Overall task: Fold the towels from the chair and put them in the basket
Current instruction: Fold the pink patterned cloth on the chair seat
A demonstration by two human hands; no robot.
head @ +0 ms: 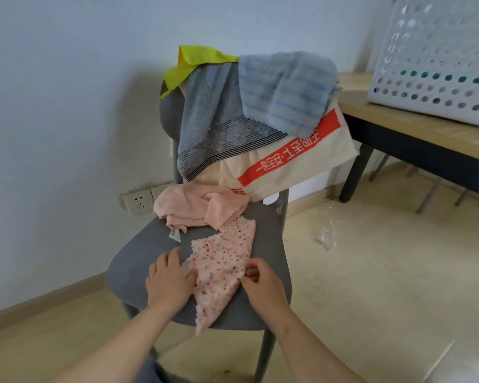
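Note:
A pink speckled towel lies on the seat of the grey chair, one corner hanging over the front edge. My left hand lies on the seat at the towel's left edge, thumb on the cloth. My right hand pinches the towel's right edge with curled fingers. A plain pink towel sits crumpled at the back of the seat. Over the backrest hang a grey towel, a blue striped towel, a yellow cloth and a cream towel with a red band. The white perforated basket stands on the table at upper right.
A wooden table with dark legs stands right of the chair. A wall socket sits low on the wall behind the chair. A clear plastic bottle lies on the tiled floor to the right. A chair's metal legs show under the table.

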